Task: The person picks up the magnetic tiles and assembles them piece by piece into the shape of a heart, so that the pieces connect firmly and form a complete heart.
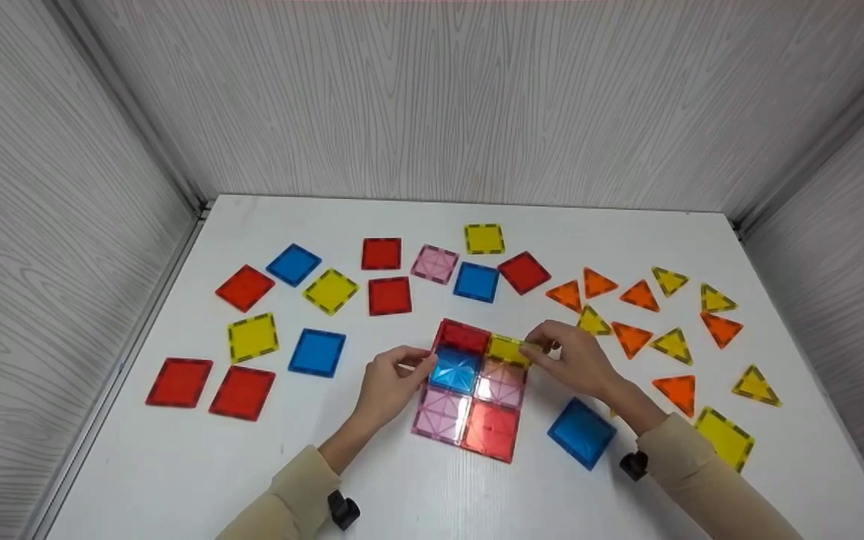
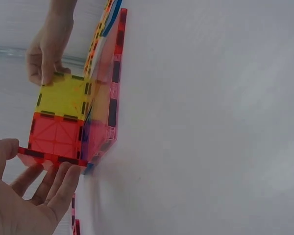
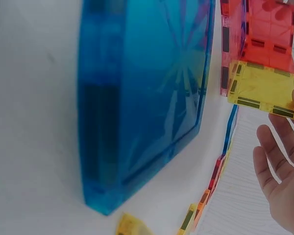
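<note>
A panel of square magnetic tiles lies on the table, including a blue tile (image 1: 454,370), a pink tile (image 1: 441,415) and a red tile (image 1: 490,431). Along its far edge a red tile (image 1: 464,337) and a yellow tile (image 1: 505,348) stand up side by side, their edges meeting. My left hand (image 1: 391,384) pinches another red tile (image 2: 49,157) at the left corner, between thumb and fingertips. At the right end, my right hand (image 1: 574,360) pinches the outer edge of the yellow tile, thumb on one face and fingers behind.
Loose square tiles, such as a blue one (image 1: 317,352) and a red one (image 1: 242,393), lie left and behind. Orange triangles (image 1: 631,340) and yellow triangles (image 1: 756,385) spread across the right. Another blue square (image 1: 582,433) lies near my right wrist. Grey wood-grain walls (image 1: 432,105) border the table.
</note>
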A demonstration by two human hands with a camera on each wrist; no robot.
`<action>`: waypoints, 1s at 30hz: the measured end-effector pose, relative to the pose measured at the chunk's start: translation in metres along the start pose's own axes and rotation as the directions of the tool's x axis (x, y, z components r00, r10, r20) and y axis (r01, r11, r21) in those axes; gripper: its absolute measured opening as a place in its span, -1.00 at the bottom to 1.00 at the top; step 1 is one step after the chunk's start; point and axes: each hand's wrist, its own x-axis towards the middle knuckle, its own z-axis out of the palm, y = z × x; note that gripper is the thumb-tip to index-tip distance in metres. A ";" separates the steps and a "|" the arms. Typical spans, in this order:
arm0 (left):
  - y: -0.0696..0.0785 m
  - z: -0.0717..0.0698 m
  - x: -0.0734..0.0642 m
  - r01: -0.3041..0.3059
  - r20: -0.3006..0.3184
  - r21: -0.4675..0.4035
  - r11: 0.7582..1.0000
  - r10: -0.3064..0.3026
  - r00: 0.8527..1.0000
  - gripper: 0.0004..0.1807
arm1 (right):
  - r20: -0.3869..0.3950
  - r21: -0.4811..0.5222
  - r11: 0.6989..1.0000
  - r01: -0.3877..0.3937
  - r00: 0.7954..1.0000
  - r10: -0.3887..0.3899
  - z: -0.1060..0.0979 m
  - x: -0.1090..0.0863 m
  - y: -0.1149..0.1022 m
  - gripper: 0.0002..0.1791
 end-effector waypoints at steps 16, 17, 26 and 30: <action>0.003 -0.007 0.036 -0.061 0.045 0.034 0.998 0.060 0.997 -0.66 | -0.014 0.175 0.968 -0.181 0.982 0.187 0.013 -0.035 -0.020 -0.85; 0.002 -0.007 0.038 -0.069 0.049 0.032 0.997 0.067 0.997 -0.66 | -0.018 0.182 0.964 -0.193 0.980 0.199 0.014 -0.037 -0.022 -0.87; 0.002 -0.007 0.046 -0.103 0.070 0.030 0.994 0.101 0.992 -0.68 | -0.067 0.208 0.957 -0.204 0.973 0.222 0.021 -0.048 -0.030 -0.87; 0.004 -0.016 0.040 -0.087 0.055 0.099 0.991 0.082 0.995 -0.64 | -0.077 0.211 0.958 -0.195 0.974 0.215 0.019 -0.052 -0.030 -0.81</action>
